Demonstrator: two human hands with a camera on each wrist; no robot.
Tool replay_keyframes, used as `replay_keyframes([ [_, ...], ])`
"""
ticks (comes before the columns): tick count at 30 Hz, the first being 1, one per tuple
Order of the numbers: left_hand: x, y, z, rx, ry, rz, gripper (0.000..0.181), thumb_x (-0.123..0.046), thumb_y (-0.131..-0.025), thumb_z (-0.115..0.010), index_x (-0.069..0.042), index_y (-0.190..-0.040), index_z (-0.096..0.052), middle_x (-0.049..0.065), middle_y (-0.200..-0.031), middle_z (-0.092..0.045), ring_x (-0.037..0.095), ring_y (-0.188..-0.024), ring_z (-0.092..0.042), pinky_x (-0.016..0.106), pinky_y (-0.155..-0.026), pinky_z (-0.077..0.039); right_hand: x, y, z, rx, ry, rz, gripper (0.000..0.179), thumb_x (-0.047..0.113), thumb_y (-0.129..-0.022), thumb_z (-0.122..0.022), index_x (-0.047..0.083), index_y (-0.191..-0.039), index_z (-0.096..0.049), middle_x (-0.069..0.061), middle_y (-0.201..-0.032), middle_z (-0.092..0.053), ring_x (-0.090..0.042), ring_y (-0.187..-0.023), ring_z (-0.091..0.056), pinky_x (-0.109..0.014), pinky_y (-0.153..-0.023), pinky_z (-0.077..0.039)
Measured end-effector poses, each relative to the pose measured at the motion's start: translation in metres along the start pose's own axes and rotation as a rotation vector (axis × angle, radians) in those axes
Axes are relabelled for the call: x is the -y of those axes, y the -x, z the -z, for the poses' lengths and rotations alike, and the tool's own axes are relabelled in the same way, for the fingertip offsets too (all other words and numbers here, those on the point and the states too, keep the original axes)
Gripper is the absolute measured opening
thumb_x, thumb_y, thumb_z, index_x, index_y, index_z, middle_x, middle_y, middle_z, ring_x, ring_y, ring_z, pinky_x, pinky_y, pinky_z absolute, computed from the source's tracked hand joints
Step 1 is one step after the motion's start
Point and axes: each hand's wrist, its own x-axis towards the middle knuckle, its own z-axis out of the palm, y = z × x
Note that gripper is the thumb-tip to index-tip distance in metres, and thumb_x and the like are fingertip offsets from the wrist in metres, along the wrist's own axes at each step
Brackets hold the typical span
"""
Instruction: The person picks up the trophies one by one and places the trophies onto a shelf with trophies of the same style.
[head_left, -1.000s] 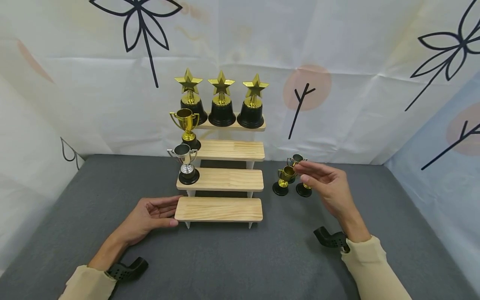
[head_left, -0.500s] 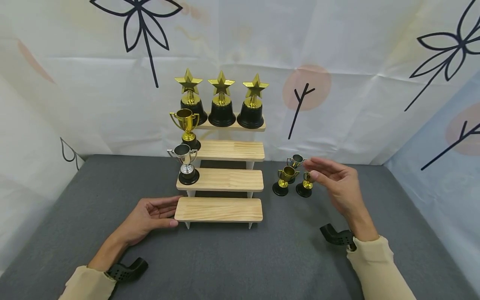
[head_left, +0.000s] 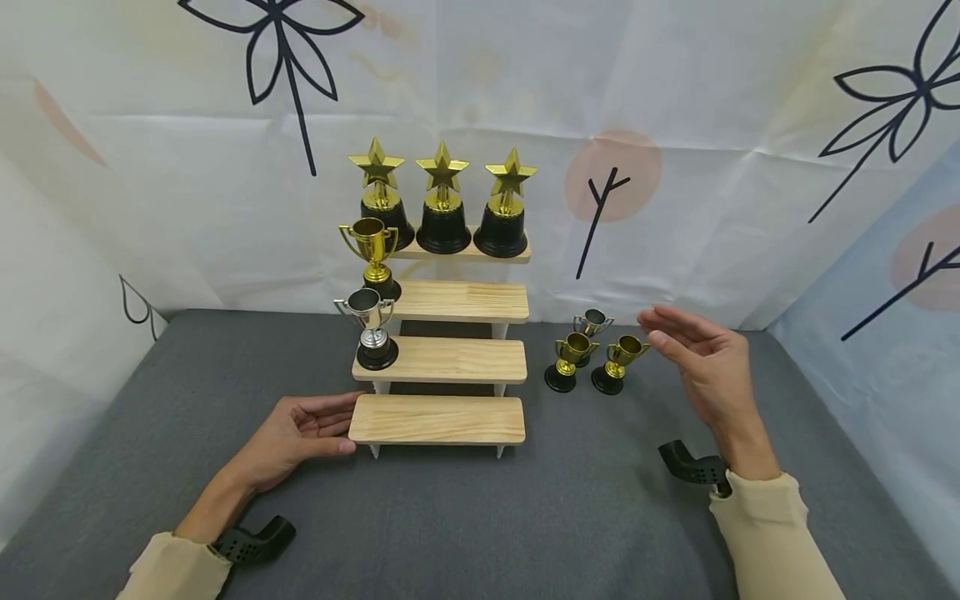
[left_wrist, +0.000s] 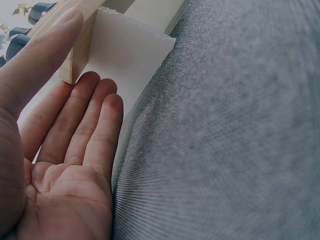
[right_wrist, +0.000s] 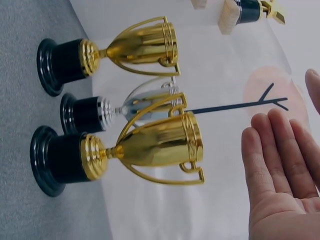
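In the head view, my left hand (head_left: 303, 433) is at the left end of the wooden stepped stand's bottom shelf (head_left: 438, 419), fingers straight and fingertips against its edge. The left wrist view shows those fingers (left_wrist: 102, 130) beside the white support (left_wrist: 132, 52), with the thumb near the board. My right hand (head_left: 708, 367) holds nothing, its fingers extended, just right of three small trophy cups. Two are gold, a right one (head_left: 617, 367) and a left one (head_left: 567, 367); a silver cup (head_left: 592, 320) stands partly hidden behind them. All three are upright on black bases.
On the stand, three gold star trophies (head_left: 442, 200) fill the top shelf. A gold cup (head_left: 372, 254) and a silver cup (head_left: 370, 325) stand at the left ends of the middle shelves. Behind the grey table (head_left: 480, 525) hangs a white patterned cloth (head_left: 712, 167).
My right hand has moved right, away from the small cups, and the right gold cup has come fully into view. The left hand and the stand have stayed still.
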Motion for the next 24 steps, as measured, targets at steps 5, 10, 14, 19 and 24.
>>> replay_keyframes([
  [5, 0.000, 0.000, 0.000, 0.001, 0.003, -0.002, 0.069, 0.014, -0.084, -0.073, 0.025, -0.142, -0.037, 0.023, -0.143, -0.053, 0.014, -0.123, -0.061, 0.032, -0.100, -0.054, -0.001, 0.000, 0.004, -0.022, 0.025, -0.006, 0.039, -0.020, -0.090, -0.063, -0.022, -0.129, -0.055, -0.018, -0.116, -0.073, -0.025, -0.108, -0.070, -0.029, -0.092, -0.060],
  [10, -0.001, 0.000, -0.001, -0.003, -0.003, 0.001, 0.069, 0.014, -0.084, -0.074, 0.025, -0.141, -0.037, 0.029, -0.144, -0.050, 0.014, -0.123, -0.061, 0.032, -0.100, -0.054, -0.006, -0.001, 0.009, -0.037, 0.057, -0.014, 0.041, -0.021, -0.090, -0.063, -0.021, -0.130, -0.055, -0.016, -0.117, -0.072, -0.023, -0.110, -0.070, -0.026, -0.090, -0.060],
  [14, -0.001, 0.000, -0.001, -0.003, 0.002, 0.000, 0.069, 0.014, -0.084, -0.073, 0.025, -0.141, -0.037, 0.028, -0.144, -0.050, 0.014, -0.123, -0.061, 0.032, -0.100, -0.054, -0.012, 0.000, 0.012, -0.038, 0.095, -0.042, 0.043, -0.022, -0.089, -0.063, -0.019, -0.131, -0.055, -0.013, -0.118, -0.073, -0.021, -0.111, -0.069, -0.024, -0.089, -0.060],
  [19, -0.001, 0.000, 0.000, 0.001, 0.010, -0.001, 0.068, 0.014, -0.084, -0.073, 0.025, -0.142, -0.037, 0.019, -0.143, -0.055, 0.014, -0.123, -0.061, 0.033, -0.100, -0.054, -0.022, -0.001, 0.017, -0.026, 0.084, -0.076, 0.045, -0.022, -0.088, -0.065, -0.018, -0.132, -0.056, -0.012, -0.119, -0.073, -0.022, -0.113, -0.069, -0.026, -0.090, -0.060],
  [24, -0.001, 0.000, -0.001, -0.001, 0.012, 0.001, 0.069, 0.014, -0.084, -0.074, 0.025, -0.141, -0.037, 0.014, -0.142, -0.057, 0.014, -0.123, -0.061, 0.033, -0.100, -0.054, -0.031, 0.000, 0.019, 0.001, 0.095, -0.109, 0.049, -0.019, -0.088, -0.067, -0.019, -0.134, -0.052, -0.012, -0.121, -0.072, -0.021, -0.116, -0.067, -0.027, -0.092, -0.059],
])
